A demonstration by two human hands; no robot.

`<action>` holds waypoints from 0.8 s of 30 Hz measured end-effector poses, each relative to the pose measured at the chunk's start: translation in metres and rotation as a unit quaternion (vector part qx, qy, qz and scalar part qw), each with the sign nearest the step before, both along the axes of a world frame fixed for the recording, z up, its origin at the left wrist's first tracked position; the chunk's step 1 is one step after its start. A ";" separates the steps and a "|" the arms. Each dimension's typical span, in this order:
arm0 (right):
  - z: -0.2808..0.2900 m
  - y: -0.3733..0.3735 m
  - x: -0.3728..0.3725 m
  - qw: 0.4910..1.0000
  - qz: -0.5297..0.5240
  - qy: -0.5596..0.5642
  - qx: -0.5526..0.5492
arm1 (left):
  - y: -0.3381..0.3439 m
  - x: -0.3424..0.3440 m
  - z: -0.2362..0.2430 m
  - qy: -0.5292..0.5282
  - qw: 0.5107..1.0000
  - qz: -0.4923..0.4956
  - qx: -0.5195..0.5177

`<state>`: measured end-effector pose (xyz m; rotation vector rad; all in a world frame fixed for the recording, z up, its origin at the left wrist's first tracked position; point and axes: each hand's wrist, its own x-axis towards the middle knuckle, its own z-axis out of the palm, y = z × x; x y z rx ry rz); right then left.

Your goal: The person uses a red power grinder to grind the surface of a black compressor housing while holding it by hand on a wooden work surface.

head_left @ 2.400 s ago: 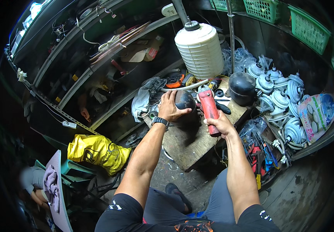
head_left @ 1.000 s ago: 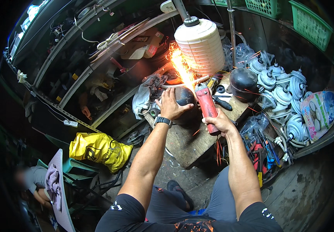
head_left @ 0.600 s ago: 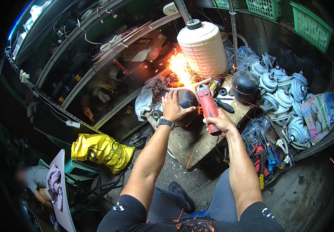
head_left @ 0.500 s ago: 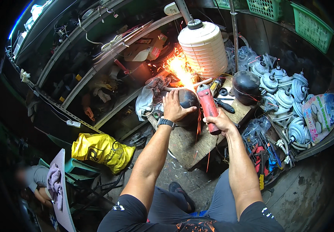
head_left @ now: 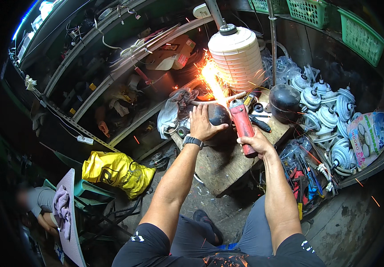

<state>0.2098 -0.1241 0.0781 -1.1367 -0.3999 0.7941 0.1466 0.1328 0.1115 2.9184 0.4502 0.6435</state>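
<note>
My right hand (head_left: 258, 142) is wrapped round the red body of an angle grinder (head_left: 242, 121). The grinder's head meets the far right side of a dark, rounded metal vessel (head_left: 219, 116), and bright orange sparks (head_left: 214, 80) spray away from there, up and to the left. The contact point itself is lost in the glare. On the vessel's left side lies my left hand (head_left: 202, 123), fingers stretched out and thumb spread across the top, pressing against it. A wooden bench (head_left: 222, 171) bears the vessel.
Beyond the sparks stands a ribbed white drum (head_left: 236, 58). Another dark round vessel (head_left: 284, 101) and a screwdriver (head_left: 261, 124) lie right of the grinder. Several ceramic insulators (head_left: 327, 114) are heaped farther right. A yellow sack (head_left: 118, 173) sits at left, near a seated person (head_left: 45, 207).
The spark spray has narrowed somewhat, and stray sparks now fly at the lower right. Both hands keep their places on the vessel and grinder; the whole view has shifted slightly.
</note>
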 end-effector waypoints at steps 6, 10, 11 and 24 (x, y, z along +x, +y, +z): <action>0.007 0.001 -0.001 1.000 0.006 -0.001 -0.014 | -0.002 -0.002 0.003 0.007 1.000 0.000 0.000; 0.008 -0.001 -0.003 1.000 0.010 -0.003 -0.010 | 0.000 -0.002 0.001 0.000 1.000 0.000 0.002; 0.007 -0.001 -0.002 1.000 0.010 -0.002 -0.006 | 0.001 -0.002 0.000 -0.004 1.000 0.002 0.006; 0.006 0.001 0.001 1.000 0.015 0.010 -0.011 | 0.004 -0.001 -0.004 0.001 1.000 -0.004 -0.008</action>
